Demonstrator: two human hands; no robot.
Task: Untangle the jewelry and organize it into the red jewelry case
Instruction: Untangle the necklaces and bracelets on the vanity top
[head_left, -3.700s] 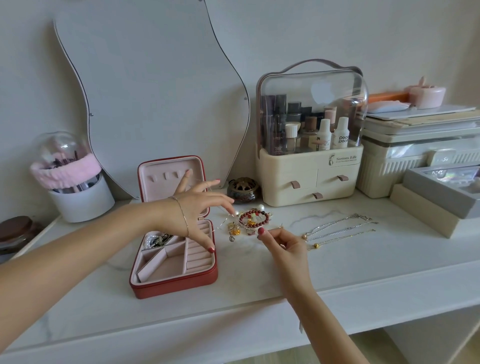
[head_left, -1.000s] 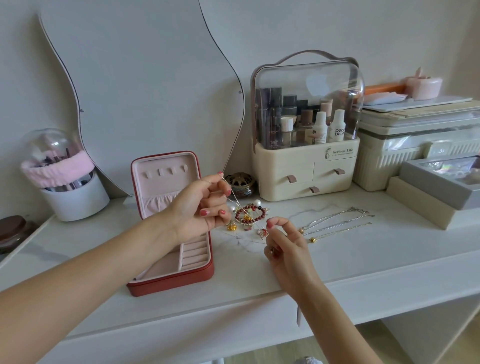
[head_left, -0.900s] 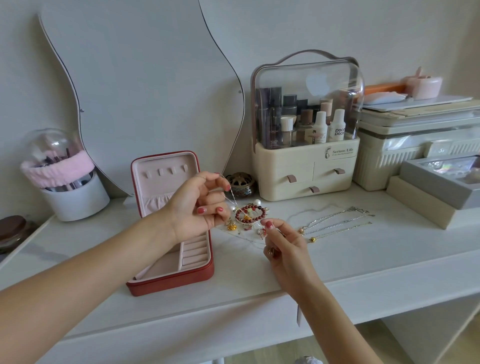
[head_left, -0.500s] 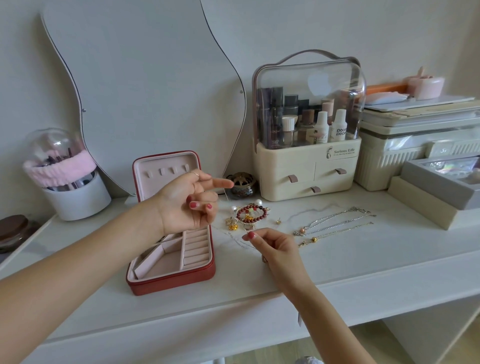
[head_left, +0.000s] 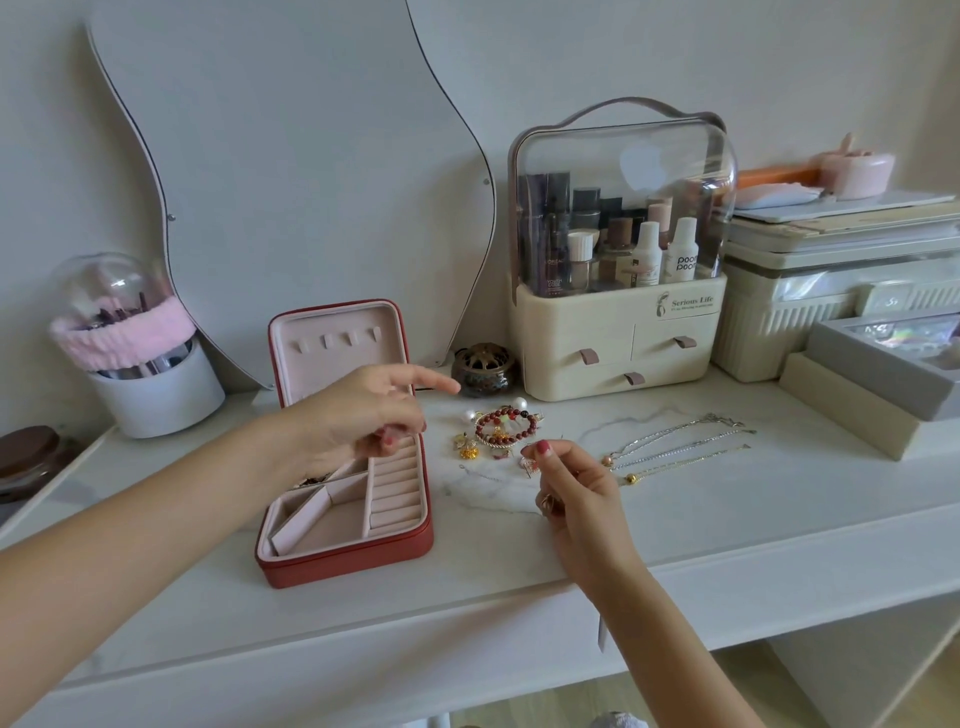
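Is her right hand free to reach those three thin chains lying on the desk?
Probably yes: the right hand hovers just beside the three thin chains, with nothing between, though it pinches something small.

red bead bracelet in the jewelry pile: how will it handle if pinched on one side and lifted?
The red bead bracelet looks strung, so it would probably sag into an oval rather than hold its ring shape. It lies against the pearl earrings and gold charms, so it may drag those along. Round glossy beads could slip; hooking a finger through seems safer.
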